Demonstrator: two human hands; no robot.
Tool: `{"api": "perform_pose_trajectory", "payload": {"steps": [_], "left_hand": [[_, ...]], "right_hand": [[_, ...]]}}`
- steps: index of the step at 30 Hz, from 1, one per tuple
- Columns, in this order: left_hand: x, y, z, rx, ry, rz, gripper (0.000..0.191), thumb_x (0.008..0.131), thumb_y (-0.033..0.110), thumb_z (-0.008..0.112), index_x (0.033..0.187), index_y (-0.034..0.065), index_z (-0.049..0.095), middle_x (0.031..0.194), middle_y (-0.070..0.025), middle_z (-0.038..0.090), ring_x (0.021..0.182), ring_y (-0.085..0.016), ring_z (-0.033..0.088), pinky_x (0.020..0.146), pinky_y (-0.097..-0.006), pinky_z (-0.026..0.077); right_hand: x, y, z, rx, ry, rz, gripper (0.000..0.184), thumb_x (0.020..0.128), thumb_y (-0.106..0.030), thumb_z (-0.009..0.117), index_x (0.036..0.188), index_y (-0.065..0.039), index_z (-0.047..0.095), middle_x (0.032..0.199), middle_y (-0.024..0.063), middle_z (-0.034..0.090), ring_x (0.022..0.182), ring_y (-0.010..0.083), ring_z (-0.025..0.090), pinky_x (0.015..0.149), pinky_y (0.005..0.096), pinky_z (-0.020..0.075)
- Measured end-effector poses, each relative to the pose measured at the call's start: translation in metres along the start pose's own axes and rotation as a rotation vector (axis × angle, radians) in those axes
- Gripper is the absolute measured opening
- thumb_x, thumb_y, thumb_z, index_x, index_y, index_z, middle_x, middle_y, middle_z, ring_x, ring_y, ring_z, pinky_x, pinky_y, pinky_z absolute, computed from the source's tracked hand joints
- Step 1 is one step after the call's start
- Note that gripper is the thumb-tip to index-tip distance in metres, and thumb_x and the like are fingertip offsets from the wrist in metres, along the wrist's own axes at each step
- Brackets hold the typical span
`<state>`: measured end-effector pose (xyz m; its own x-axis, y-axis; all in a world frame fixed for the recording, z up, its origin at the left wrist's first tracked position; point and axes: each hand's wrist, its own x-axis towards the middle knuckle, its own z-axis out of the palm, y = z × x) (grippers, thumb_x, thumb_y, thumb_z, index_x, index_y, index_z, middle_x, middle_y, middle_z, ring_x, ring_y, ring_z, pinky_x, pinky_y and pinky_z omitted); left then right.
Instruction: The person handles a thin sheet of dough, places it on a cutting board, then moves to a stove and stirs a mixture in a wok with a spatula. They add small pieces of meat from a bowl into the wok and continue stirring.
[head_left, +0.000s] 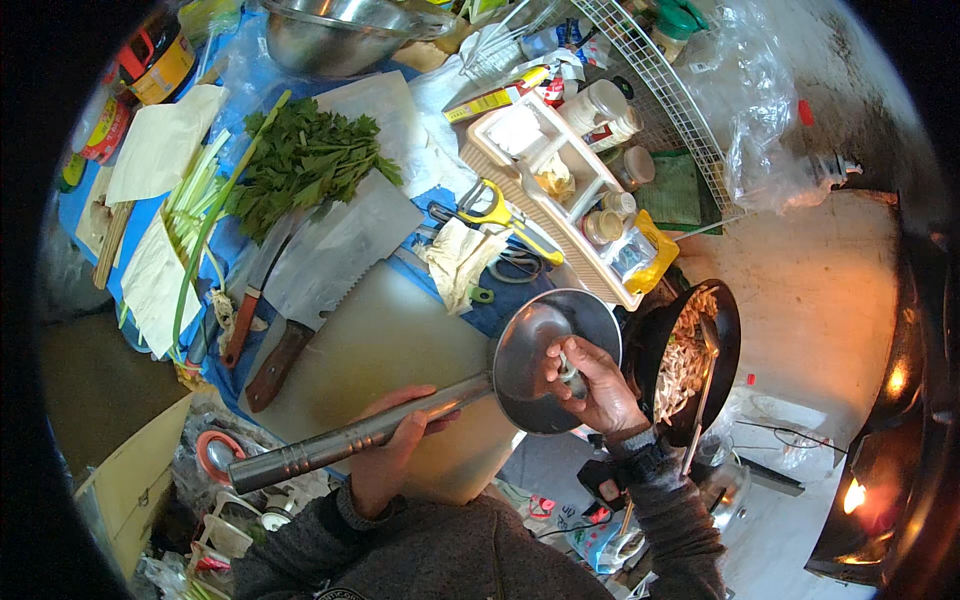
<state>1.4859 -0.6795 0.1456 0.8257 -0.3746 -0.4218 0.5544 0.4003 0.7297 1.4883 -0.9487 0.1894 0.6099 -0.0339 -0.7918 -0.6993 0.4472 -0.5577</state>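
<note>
My left hand (397, 446) is closed around the steel handle (360, 431) of a small round metal pan or ladle (525, 352), tilted above the cutting board (435, 330). Over its bowl, my right hand (596, 379) has curled fingers with something small and pale at the fingertips; what it is cannot be told. Just right of that hand stands a black wok (724, 360) holding sliced pale food (679, 375), with a metal spatula (709, 375) resting in it. A wide cleaver (345, 247) and a narrower knife (244, 322) lie at the board's left, beside leafy greens (307, 150).
Beyond the board lie yellow-handled scissors (499, 210), a crumpled cloth (461, 262) and a divided plastic tray (555, 210) with small jars. A steel bowl (330, 34) and a wire basket (675, 75) stand farther back. A flame (853, 495) burns at far right.
</note>
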Motion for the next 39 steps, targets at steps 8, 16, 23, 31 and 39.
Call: {"api": "perform_pose_trajectory", "payload": {"steps": [8, 16, 23, 31, 39], "left_hand": [[0.001, 0.000, -0.001, 0.014, 0.003, -0.032, 0.031, 0.095, 0.008, 0.051, 0.121, -0.0081, 0.050, 0.112, -0.0256, 0.061, 0.102, -0.032, 0.065, 0.091, -0.0384, 0.053], [0.001, -0.003, 0.001, 0.009, 0.026, -0.017, 0.036, 0.095, 0.020, 0.054, 0.119, -0.0063, 0.051, 0.109, -0.0237, 0.062, 0.098, -0.033, 0.066, 0.088, -0.0402, 0.055], [0.002, -0.004, 0.000, 0.019, 0.023, -0.027, 0.037, 0.094, 0.020, 0.055, 0.119, -0.0063, 0.051, 0.110, -0.0242, 0.062, 0.098, -0.033, 0.066, 0.089, -0.0407, 0.055], [0.002, -0.005, -0.001, 0.015, 0.015, -0.020, 0.036, 0.094, 0.019, 0.054, 0.119, -0.0068, 0.051, 0.110, -0.0250, 0.062, 0.099, -0.034, 0.066, 0.089, -0.0411, 0.055], [0.001, -0.005, -0.001, 0.026, 0.011, -0.023, 0.036, 0.094, 0.017, 0.054, 0.120, -0.0072, 0.050, 0.111, -0.0248, 0.061, 0.100, -0.033, 0.065, 0.090, -0.0404, 0.054]], "right_hand": [[0.013, 0.008, -0.004, -0.151, 0.056, -0.057, 0.049, 0.100, -0.049, 0.042, 0.068, -0.012, 0.044, 0.056, -0.0042, 0.038, 0.042, 0.0071, 0.034, 0.037, 0.0228, 0.0228], [0.030, 0.025, 0.002, -0.326, 0.191, -0.142, 0.048, 0.100, -0.043, 0.045, 0.065, -0.011, 0.045, 0.052, -0.0017, 0.039, 0.040, 0.0079, 0.034, 0.035, 0.0256, 0.0262], [0.037, 0.035, 0.000, -0.422, 0.250, -0.190, 0.049, 0.101, -0.041, 0.045, 0.068, -0.006, 0.050, 0.054, 0.0000, 0.044, 0.043, 0.0108, 0.043, 0.040, 0.0284, 0.0362], [0.037, 0.034, -0.002, -0.418, 0.251, -0.166, 0.050, 0.100, -0.045, 0.044, 0.067, -0.007, 0.048, 0.054, -0.0008, 0.043, 0.043, 0.0092, 0.039, 0.039, 0.0265, 0.0308], [0.029, 0.019, -0.006, -0.375, 0.274, -0.139, 0.057, 0.100, -0.052, 0.038, 0.061, -0.010, 0.044, 0.051, -0.0007, 0.040, 0.042, 0.0082, 0.036, 0.038, 0.0264, 0.0268]]}}
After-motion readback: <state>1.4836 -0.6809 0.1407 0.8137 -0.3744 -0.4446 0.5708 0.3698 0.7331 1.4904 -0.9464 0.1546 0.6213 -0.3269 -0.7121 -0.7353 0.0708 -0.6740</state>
